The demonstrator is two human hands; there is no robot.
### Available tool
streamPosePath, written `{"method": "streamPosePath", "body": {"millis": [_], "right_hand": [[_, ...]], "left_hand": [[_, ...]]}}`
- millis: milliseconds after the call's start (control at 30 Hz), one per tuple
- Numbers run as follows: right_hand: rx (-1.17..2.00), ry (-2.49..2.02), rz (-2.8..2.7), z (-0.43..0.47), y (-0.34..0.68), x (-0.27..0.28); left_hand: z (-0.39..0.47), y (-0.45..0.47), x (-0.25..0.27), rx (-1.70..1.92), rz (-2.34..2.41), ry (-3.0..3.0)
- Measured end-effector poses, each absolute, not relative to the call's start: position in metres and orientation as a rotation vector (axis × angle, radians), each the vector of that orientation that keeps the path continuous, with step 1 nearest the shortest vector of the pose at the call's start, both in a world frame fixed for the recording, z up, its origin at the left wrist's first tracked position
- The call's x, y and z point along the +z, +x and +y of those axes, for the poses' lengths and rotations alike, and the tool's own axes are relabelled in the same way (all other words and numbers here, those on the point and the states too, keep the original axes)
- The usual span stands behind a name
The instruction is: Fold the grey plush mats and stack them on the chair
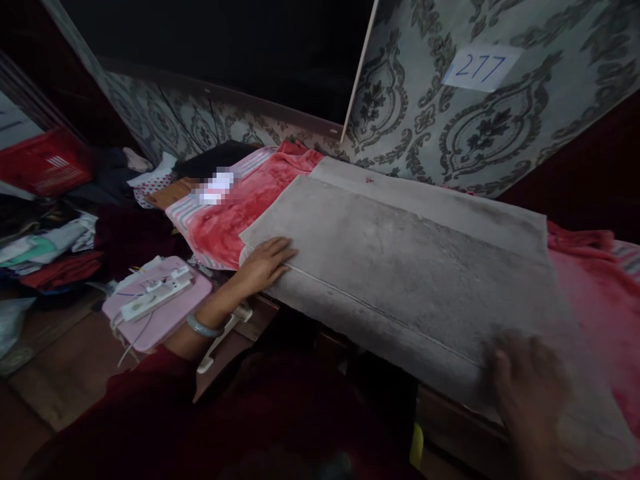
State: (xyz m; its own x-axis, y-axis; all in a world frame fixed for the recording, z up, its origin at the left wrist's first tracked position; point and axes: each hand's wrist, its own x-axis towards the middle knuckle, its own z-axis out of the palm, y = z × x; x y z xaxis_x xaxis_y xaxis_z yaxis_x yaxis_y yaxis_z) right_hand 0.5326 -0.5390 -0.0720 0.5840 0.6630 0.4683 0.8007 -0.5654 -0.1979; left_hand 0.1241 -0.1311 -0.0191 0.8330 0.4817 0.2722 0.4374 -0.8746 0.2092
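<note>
A large grey piece of fabric [380, 247] is spread over a red blanket [235, 207], with a straight seam or fold running along its near side. At the fabric's near left corner lies my left hand [267, 263], open, its fingers flat on the cloth. My right hand [535, 387] is over the near right part of the fabric, blurred by motion. Its thumb shows apart from the fingers, and no object is visible in it. The right hand's exact contact with the cloth cannot be made out.
To the left, a white power strip [157, 293] lies on a pink stool [193, 293] with loose cords. Piled clothes [55, 247] and a red basket [47, 160] are farther left. A television [225, 53] and a wall paper marked 277 [480, 67] stand behind.
</note>
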Motion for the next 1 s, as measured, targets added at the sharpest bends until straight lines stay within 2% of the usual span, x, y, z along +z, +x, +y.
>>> {"method": "streamPosePath", "body": {"millis": [100, 267, 600, 1000], "right_hand": [[-0.365, -2.203, -1.275, -0.493, 0.489, -0.061], [-0.309, -1.975, -1.460, -0.452, 0.455, -0.057], [-0.296, -1.963, -1.445, -0.447, 0.456, -0.055], [-0.342, -1.925, -1.385, -0.444, 0.455, -0.062]], "left_hand": [[-0.142, 0.143, -0.028, 0.578, 0.507, 2.852], [-0.136, 0.147, -0.031, 0.718, 0.481, 2.865], [-0.124, 0.146, -0.020, 0.511, 0.420, 2.991], [-0.120, 0.144, -0.036, 0.657, 0.425, 3.073]]}}
